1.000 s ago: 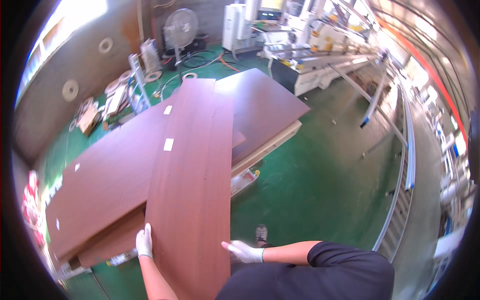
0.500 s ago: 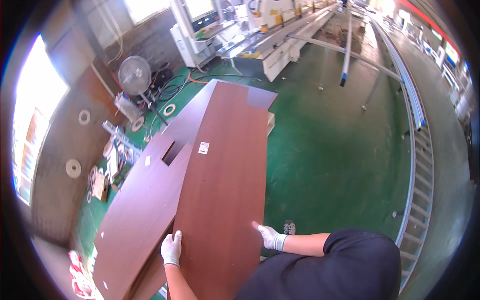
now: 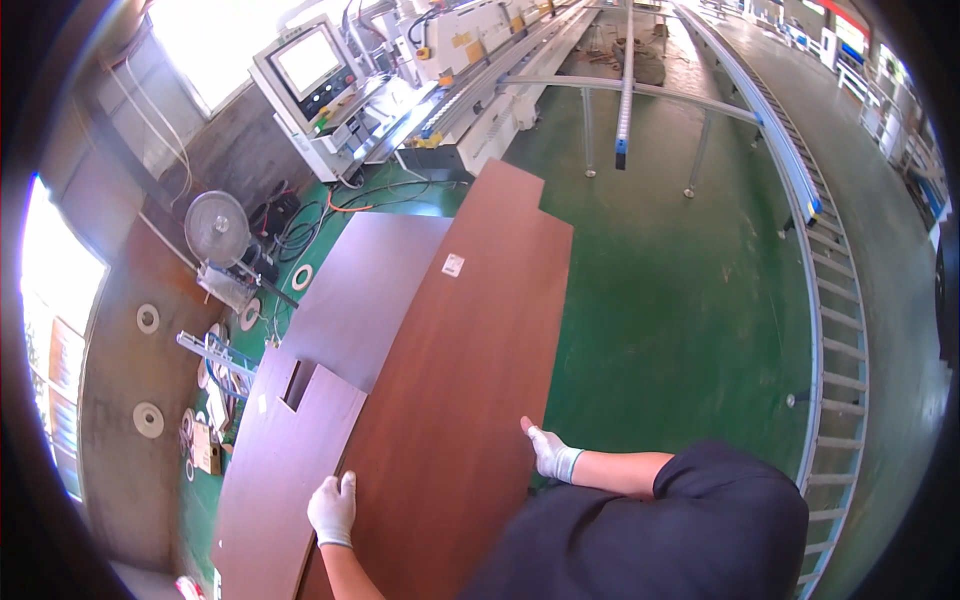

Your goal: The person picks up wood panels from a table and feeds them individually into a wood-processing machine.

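A long reddish-brown wood-grain board (image 3: 455, 390) with a white label (image 3: 453, 265) stretches away in front of me, its far right corner notched. My left hand (image 3: 333, 507), in a white glove, is closed on its left edge, thumb up. On the right edge my right hand (image 3: 550, 452) grips it too; the thumb lies on top and the other fingers are hidden below. Left of this board lies another brown board (image 3: 285, 450) with a rectangular cutout, close to my left hand. A greyish-purple panel (image 3: 365, 290) shows beyond it.
A machine with a screen console (image 3: 305, 80) stands at the far left. Metal rails (image 3: 625, 100) on legs reach toward me. A roller track (image 3: 840, 350) runs along the right. By the left wall are a fan (image 3: 217, 228), hoses (image 3: 300, 230) and white rolls (image 3: 148, 420).
The held board's far end has swung right, off the stack, and its notch now shows over the green floor. Both hands keep their grip. The view has turned to the right.
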The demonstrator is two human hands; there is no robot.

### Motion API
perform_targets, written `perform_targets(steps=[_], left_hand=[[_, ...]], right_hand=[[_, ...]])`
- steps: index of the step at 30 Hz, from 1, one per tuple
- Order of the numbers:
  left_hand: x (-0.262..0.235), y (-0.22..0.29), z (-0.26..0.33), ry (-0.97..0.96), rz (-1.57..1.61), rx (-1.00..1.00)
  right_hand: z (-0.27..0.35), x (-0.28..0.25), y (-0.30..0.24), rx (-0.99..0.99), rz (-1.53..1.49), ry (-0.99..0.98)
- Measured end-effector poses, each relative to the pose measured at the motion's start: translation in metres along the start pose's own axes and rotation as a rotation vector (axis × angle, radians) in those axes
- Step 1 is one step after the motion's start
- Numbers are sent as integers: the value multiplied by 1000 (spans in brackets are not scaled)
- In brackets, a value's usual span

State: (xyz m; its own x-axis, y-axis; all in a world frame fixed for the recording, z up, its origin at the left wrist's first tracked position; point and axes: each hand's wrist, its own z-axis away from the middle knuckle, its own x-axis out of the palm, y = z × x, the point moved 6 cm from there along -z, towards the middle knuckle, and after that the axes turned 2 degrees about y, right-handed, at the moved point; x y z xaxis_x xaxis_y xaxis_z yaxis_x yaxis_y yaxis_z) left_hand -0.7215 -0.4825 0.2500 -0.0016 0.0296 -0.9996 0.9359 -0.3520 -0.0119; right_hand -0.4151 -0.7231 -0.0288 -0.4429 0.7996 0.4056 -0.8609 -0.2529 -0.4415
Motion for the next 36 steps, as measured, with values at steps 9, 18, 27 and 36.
perform_targets(steps=[9,18,27,36], left_hand=[[7,110,-145,6,-1,45],[-9,229,-333,38,23,87],[18,331,-502,-3,46,107],[39,466,-616,76,42,37]], right_hand=[[-132,-22,-108,-86,-164,25],[-117,75,-334,35,-336,-59],[-268,44,-491,69,-474,-167],[-375,27,-714,77,-426,-205]])
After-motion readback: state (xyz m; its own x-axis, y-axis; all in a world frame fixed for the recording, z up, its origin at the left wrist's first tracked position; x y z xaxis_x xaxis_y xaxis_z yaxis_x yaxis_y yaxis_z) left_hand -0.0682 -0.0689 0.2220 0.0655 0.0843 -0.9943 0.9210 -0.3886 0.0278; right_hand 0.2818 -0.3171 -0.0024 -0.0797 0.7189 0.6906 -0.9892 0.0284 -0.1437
